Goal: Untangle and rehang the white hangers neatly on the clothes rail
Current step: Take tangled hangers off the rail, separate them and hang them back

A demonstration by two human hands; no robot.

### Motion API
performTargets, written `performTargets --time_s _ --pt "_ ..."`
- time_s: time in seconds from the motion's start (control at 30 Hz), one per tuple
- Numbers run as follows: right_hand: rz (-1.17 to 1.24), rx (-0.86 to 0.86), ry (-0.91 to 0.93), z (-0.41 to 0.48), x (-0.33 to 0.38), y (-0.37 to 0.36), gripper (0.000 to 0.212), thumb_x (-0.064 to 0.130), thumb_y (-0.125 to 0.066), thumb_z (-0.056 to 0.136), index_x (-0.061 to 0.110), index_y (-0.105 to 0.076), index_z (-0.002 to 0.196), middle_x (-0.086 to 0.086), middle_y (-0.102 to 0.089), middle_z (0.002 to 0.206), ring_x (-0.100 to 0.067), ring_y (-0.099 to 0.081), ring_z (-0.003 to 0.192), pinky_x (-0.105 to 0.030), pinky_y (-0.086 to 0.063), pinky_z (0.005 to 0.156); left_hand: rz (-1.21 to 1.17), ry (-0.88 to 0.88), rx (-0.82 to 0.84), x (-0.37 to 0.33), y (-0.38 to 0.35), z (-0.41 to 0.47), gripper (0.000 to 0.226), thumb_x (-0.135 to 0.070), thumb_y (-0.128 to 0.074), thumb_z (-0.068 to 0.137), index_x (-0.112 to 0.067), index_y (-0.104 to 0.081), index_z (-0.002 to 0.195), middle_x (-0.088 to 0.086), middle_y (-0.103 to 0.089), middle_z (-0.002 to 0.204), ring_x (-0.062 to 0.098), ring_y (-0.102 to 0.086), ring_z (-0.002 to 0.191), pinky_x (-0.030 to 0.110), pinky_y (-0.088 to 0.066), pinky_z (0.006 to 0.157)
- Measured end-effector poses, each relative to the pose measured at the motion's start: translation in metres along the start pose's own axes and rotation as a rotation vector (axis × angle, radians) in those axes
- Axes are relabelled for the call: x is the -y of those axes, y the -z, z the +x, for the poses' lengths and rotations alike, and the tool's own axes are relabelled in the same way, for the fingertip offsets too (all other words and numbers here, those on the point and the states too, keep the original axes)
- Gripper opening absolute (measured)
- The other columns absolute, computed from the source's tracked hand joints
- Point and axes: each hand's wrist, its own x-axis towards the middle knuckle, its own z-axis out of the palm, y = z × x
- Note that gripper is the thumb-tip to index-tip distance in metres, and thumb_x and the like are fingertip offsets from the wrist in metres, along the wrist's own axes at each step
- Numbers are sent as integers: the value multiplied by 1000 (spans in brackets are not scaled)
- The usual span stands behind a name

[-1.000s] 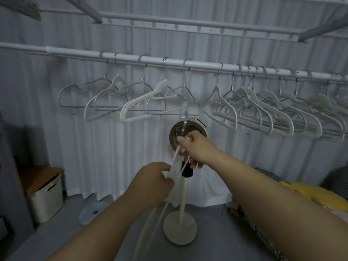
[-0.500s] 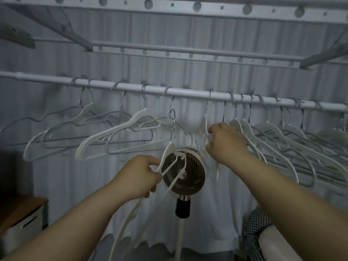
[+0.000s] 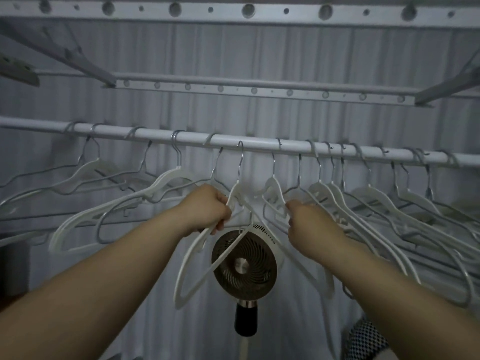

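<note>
A white clothes rail (image 3: 259, 144) runs across the view with several white and grey hangers on it. My left hand (image 3: 207, 209) grips the shoulder of a white hanger (image 3: 192, 255); its metal hook (image 3: 240, 159) is right at the rail's underside. My right hand (image 3: 309, 224) holds the neighbouring white hanger (image 3: 272, 188), which hangs on the rail just to the right. A dense row of white hangers (image 3: 389, 211) fills the rail's right part.
A round pedestal fan (image 3: 245, 263) stands behind and below my hands. Loosely spaced hangers (image 3: 117, 198) hang on the rail's left part. Perforated metal bars (image 3: 249, 10) cross overhead. A grey curtain backs everything. A checked fabric item (image 3: 363, 341) sits at the bottom right.
My left hand has lifted the white hanger from waist height up to the rail. My right hand has moved to the hanger beside it. The view has tilted upward.
</note>
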Motion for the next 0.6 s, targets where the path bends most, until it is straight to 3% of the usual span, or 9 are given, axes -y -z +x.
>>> performTargets --time_s 0.2,0.33,0.4,0.5,0.6 --pt "-38 -18 -40 7 -4 4 26 8 -44 89 7 -51 114 -13 -62 113 -26 -59 102 -23 -34 68 24 19 106 9 -9 20 16 3 -48 77 -1 -57 65 -3 -42 22 4 -35 20 11 -29 34" --pt "-56 -37 -79 2 0 5 29 8 -42 88 10 -51 115 -10 -61 115 -27 -58 106 -28 -44 79 -67 20 54 14 -6 36 31 7 -48 75 -5 -48 46 0 -43 27 8 -35 20 11 -29 31" --pt "-55 -46 -89 -1 2 4 29 8 -41 87 10 -51 115 -11 -60 116 -28 -58 106 -30 -46 84 -79 2 62 11 -3 42 24 7 -49 75 2 -57 53 2 -44 29 9 -36 21 12 -31 32" --pt "-48 -42 -96 -3 2 2 33 3 -39 87 10 -50 118 -9 -58 120 -26 -56 109 -29 -45 86 -139 -1 93 3 1 46 15 8 -49 78 10 -64 82 -2 -43 23 7 -36 19 9 -29 28" --pt "-55 -44 -110 -5 2 2 37 2 -38 88 12 -48 123 -7 -57 123 -23 -55 113 -27 -44 86 -136 -19 76 -2 5 49 13 5 -50 80 6 -61 74 -2 -44 24 5 -37 19 9 -30 29"
